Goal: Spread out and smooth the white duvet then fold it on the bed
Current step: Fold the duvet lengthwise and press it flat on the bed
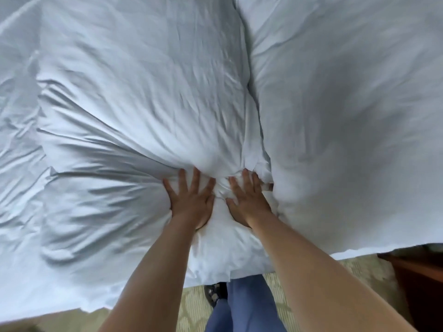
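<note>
The white duvet (148, 97) fills nearly the whole view, lying over the bed and hanging past its near edge. It is soft, puffy cloth with a faint sheen. A deep seam or fold runs from its far side down toward its near edge, dividing it into a rumpled left mass and a smoother, rounder right mass. On the left mass, creases fan outward from the spot where the hands press. Further left the cloth lies flatter, with finer wrinkles.

Below the duvet's near edge shows a strip of pale green-beige carpet (191, 305) with a woven, patterned texture. At the duvet's lower right corner stands a piece of reddish-brown wooden furniture (419, 279), only partly in view. Under the middle of the near edge are the person's blue trouser legs (242, 307) and, beside them, a dark shoe (214, 292).

Both bare forearms reach up onto the duvet just left of the seam. The left hand (190, 202) lies palm down, fingers straight and spread wide, pressing flat into the cloth and gripping nothing. The right hand (247, 200), close beside it, also lies palm down with fingers straight; its outer fingertips sink into bunched cloth at the seam, so whether they hook any fabric cannot be told.
</note>
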The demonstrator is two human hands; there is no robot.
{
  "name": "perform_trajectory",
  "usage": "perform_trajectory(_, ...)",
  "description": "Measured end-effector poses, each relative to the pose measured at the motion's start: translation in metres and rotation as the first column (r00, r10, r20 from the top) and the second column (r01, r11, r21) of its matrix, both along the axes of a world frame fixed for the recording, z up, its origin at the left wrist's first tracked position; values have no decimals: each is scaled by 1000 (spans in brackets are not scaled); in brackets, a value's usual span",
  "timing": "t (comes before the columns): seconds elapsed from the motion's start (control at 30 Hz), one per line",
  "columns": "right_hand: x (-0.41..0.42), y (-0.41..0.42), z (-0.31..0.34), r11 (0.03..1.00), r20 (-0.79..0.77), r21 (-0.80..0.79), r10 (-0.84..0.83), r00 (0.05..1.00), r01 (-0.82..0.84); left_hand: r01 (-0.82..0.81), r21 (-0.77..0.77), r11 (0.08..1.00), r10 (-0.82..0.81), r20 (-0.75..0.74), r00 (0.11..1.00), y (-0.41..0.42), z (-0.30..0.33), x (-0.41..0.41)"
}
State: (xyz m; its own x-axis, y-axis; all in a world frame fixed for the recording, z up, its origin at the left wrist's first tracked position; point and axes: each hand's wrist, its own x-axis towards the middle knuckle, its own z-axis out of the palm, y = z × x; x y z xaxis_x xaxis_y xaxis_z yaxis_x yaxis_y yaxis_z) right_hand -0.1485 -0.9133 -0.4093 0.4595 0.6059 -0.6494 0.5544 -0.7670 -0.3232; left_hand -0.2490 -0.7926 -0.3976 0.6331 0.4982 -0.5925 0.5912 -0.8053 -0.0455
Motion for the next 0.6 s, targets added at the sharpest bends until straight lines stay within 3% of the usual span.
perform_trajectory(0.17, 0, 1, 34, 981, 50, -173, 95, 994, -85, 103, -75, 992, -109, -89, 990, 8, 34, 2)
perform_trajectory(0.23, -10, 6, 51, 991, 171, -131, 37, 985, -14, 211, 35, 977, -211, 16, 977, 17, 65, -4)
perform_trajectory(0.3, -31, 20, 68, 999, 345, 25, -32, 938, 25, 76, 202, 977, -123, 233, 965, 34, 91, -22)
perform_trajectory(0.33, -44, 29, 76, 993, 356, 116, -62, 932, 21, -27, 258, 966, -50, 290, 956, 45, 100, -38)
perform_trajectory(0.4, -77, 37, 89, 980, 231, 186, 22, 973, -66, -128, 260, 957, 80, 187, 979, 55, 108, -82)
perform_trajectory(0.47, -109, 29, 89, 974, 123, 112, 184, 975, -198, -126, 183, 975, 124, 20, 992, 48, 103, -124)
perform_trajectory(0.6, -127, 7, 89, 954, 123, -76, 298, 946, -291, -131, 5, 991, 131, -91, 987, 19, 92, -168)
